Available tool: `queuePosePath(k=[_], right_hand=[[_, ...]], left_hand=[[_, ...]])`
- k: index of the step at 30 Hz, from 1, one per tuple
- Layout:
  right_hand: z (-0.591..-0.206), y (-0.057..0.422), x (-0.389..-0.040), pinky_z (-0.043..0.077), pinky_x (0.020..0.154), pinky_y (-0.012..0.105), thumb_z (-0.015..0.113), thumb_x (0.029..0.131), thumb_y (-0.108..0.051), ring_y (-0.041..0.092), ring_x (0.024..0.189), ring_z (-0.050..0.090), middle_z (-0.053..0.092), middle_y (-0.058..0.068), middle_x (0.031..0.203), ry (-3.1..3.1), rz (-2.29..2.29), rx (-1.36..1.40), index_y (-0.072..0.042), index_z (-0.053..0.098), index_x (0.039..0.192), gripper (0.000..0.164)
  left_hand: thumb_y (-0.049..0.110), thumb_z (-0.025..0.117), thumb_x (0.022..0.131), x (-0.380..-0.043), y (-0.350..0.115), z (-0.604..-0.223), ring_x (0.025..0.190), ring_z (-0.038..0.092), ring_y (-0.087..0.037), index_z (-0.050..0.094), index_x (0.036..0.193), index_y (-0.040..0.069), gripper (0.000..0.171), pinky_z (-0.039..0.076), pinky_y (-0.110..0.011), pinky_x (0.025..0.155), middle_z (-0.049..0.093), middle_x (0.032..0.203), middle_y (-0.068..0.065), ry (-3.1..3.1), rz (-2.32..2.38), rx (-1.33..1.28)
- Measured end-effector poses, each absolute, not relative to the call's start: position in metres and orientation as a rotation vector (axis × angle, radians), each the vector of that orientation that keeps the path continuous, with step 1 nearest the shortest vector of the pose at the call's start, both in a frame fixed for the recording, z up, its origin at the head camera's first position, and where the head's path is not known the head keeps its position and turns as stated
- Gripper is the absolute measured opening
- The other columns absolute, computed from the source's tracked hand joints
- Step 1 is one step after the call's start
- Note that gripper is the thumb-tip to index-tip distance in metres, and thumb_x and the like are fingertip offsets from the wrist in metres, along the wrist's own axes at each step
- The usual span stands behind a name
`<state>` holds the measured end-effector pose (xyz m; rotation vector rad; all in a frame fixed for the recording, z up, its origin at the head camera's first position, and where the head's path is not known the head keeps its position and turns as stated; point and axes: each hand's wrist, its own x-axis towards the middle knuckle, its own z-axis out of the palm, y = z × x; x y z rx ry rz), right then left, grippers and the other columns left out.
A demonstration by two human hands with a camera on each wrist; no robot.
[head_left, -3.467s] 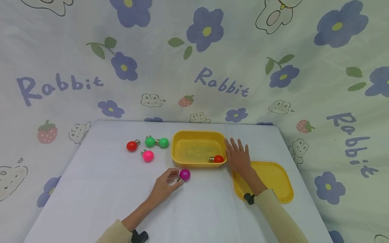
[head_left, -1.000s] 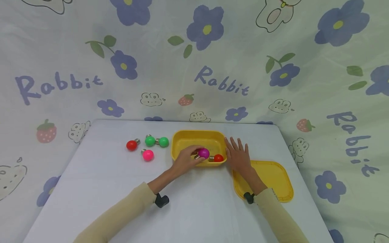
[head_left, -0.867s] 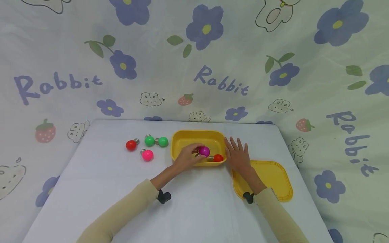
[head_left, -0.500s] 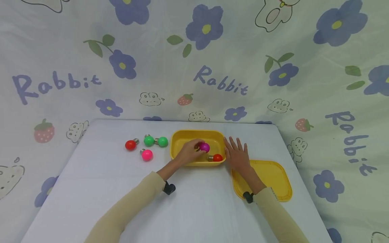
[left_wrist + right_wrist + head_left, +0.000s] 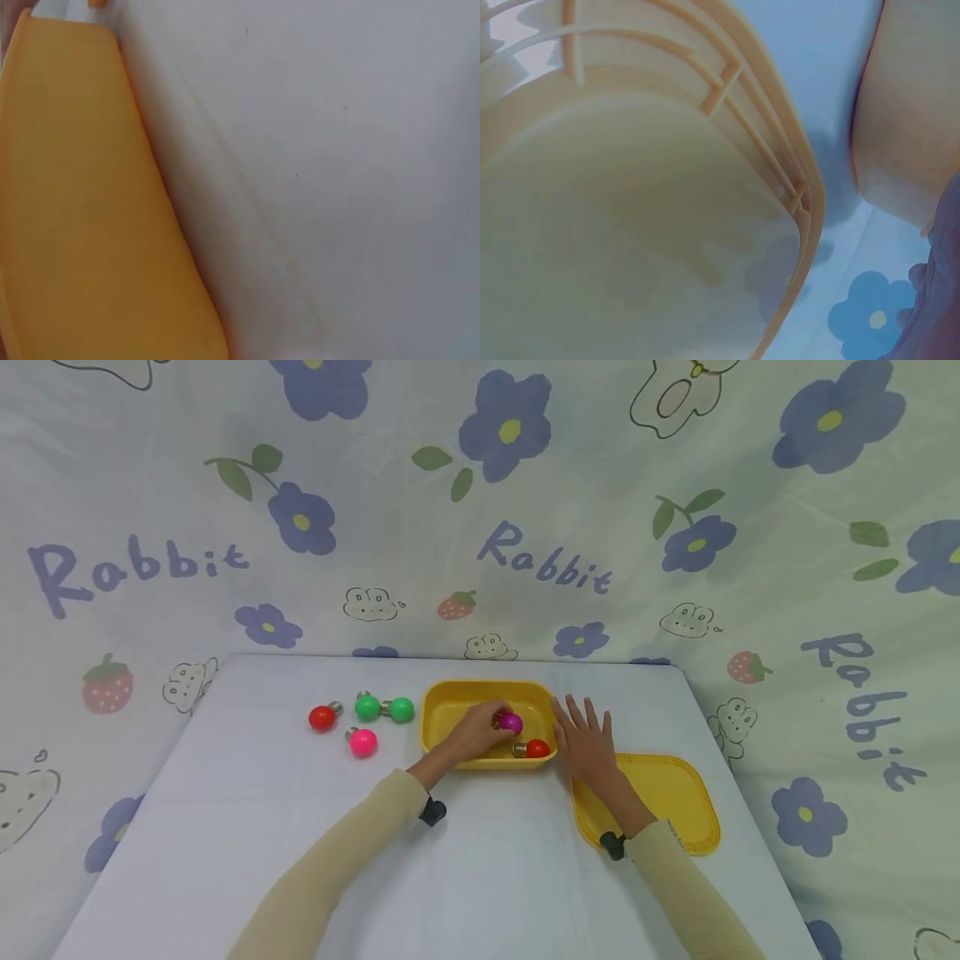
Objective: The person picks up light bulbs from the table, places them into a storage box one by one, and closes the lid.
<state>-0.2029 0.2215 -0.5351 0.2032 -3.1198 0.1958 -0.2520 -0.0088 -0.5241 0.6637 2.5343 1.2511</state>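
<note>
In the head view my left hand (image 5: 482,729) reaches over the front rim of the yellow plastic box (image 5: 450,762). Its thumb and fingers pinch a purple light bulb (image 5: 512,724) by the base end, low inside the box. A red light bulb (image 5: 537,749) lies in the box's front right corner, metal base pointing left. My right hand (image 5: 588,745), fingers extended, rests against the box's right end. The outer wall of the box (image 5: 90,195) fills the left side of the left wrist view. In the right wrist view part of the right hand (image 5: 937,300) shows at the edge.
Left of the box lie a red bulb (image 5: 322,718), a pink bulb (image 5: 363,742) and two green bulbs, one (image 5: 367,707) beside the other (image 5: 402,709). The yellow lid (image 5: 675,802) lies at the right, under the right forearm. A printed cloth (image 5: 420,527) hangs behind the table.
My left hand has carried the purple bulb from the table in front of the box into it, then slightly back and to the right. The right hand has stayed in place.
</note>
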Motion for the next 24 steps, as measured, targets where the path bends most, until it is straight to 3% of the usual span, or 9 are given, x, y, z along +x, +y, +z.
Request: queuePosePath(k=[19,24], right_hand=[[-0.5352,0.2203,-0.2023,0.000,0.115,0.065,0.039,0.107,-0.035,0.039,0.150,0.007,0.018,0.010,0.164,-3.118,0.219,0.195,-0.021,0.019,0.161,0.059],[-0.5364,0.2216,-0.2030,-0.001,0.115,0.065,0.038,0.107,-0.035,0.039,0.150,0.007,0.017,0.009,0.165,-3.112,0.225,0.205,-0.022,0.017,0.161,0.059]], left_hand=[[0.019,0.072,0.094,-0.2540,-0.0018,-0.5306,0.105,0.060,-0.018,0.059,0.126,0.008,0.036,0.053,-0.030,0.090,0.065,0.116,-0.004,2.521,1.142,0.670],[0.019,0.072,0.094,-0.2530,-0.0022,-0.5260,0.110,0.060,-0.020,0.057,0.131,0.006,0.042,0.053,-0.031,0.093,0.064,0.121,-0.007,2.515,1.149,0.644]])
